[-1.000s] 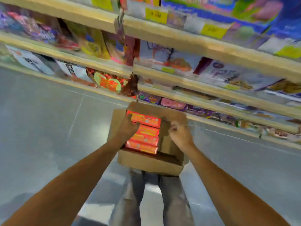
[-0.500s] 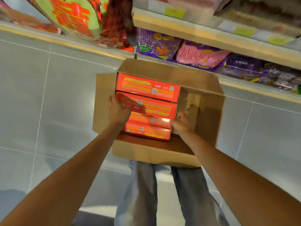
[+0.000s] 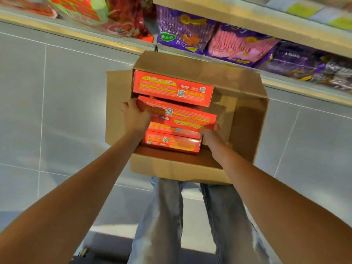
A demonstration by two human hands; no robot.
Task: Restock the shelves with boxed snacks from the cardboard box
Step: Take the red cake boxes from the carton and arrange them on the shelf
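lifting one pack out of the carton looks to be the step in hand. from the head camera, looking steeply down, the open brown cardboard box (image 3: pixel 245 119) sits on the grey tiled floor (image 3: pixel 72 103) just in front of the person's jeans-clad legs (image 3: pixel 163 216), its far wall close to the bottom shelf (image 3: pixel 304 89). flat red snack boxes with yellow print fill its left side; the right side shows bare cardboard.

the left hand (image 3: pixel 135 117) has its fingers curled round the left end of the tilted red snack box (image 3: pixel 184 117) in the middle of the row. the right hand (image 3: pixel 211 136) clamps the opposite near corner, thumb on top (its other fingers are hidden from view). that pack sits askew and higher than its neighbours, overlapping the two red boxes nearest the person (image 3: pixel 171 142), while the far red box (image 3: pixel 171 86) lies flat by the far wall.

the bottom shelf ahead holds purple snack bags (image 3: pixel 181 29) and a pink-striped bag (image 3: pixel 236 44), with red and green packets (image 3: pixel 80 8) to the left. no red pack and no gap for one shows there, so the restocking seems early.

the next move, i judge, calls for raising the pack level and clear of the cardboard walls, both ends held so it does not snag the far red box, then finding a free slot on a shelf outside this view.
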